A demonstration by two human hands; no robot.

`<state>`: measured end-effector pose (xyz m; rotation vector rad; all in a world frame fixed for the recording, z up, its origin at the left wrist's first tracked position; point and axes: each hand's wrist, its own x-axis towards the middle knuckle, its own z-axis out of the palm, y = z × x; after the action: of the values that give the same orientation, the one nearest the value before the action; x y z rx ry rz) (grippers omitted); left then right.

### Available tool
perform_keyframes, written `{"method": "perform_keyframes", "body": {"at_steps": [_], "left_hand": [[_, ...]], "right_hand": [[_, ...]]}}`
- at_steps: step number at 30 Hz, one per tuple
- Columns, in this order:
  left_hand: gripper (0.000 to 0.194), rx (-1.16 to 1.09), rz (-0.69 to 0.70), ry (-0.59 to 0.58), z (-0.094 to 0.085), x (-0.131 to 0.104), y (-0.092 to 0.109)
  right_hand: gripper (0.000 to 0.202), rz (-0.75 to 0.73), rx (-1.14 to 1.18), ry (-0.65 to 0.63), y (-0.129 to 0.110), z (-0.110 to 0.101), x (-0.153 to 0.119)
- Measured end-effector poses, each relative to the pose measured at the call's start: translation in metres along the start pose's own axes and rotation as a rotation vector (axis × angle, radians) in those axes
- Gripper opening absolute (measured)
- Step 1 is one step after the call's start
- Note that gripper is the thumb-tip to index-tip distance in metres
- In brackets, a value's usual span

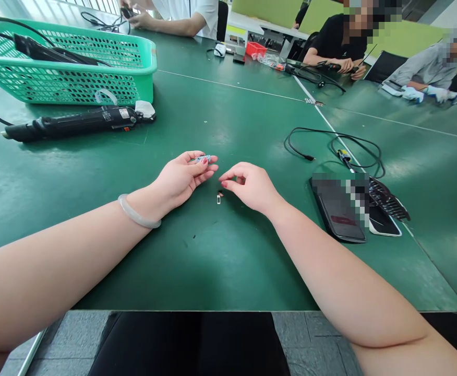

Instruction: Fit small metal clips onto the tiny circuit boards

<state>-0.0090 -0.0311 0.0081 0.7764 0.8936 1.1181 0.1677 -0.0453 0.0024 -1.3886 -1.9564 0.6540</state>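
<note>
My left hand (177, 177), with a pale bangle (137, 213) at the wrist, is held palm up over the green table (166, 261). Its thumb presses a small light-blue piece (202, 158) against the fingers; the exact kind is too small to make out. Just to the right is my right hand (254, 187), thumb and forefinger brought together in a pinch. Whatever lies between those fingertips, if anything, is hidden. On the tabletop below the two hands lie a tiny white-rimmed rectangular piece (218, 199) and a tiny dark and copper-coloured bit (220, 194).
A green perforated basket (142, 78) with black cables stands at the back left, a black electric screwdriver (83, 122) before it. Phones (336, 209), a black claw hair clip (388, 198) and a coiled cable (322, 130) lie right. Several people sit across the table.
</note>
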Motion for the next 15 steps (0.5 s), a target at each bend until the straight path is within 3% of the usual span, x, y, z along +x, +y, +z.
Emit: {"method": "perform_keyframes", "body": {"at_steps": [4, 8, 15], "left_hand": [[0.015, 0.006, 0.015, 0.039, 0.0013, -0.0006, 0.0], [0.016, 0.026, 0.023, 0.013, 0.0014, -0.002, -0.0011], [0.018, 0.092, 0.028, -0.043, -0.0007, -0.0009, -0.0035]], "right_hand": [[0.009, 0.01, -0.11, -0.153, 0.0026, -0.0028, -0.0001], [0.004, -0.033, -0.148, -0.18, 0.0009, -0.0015, -0.002], [0.015, -0.099, -0.248, -0.165, 0.0022, 0.0025, 0.0006]]}}
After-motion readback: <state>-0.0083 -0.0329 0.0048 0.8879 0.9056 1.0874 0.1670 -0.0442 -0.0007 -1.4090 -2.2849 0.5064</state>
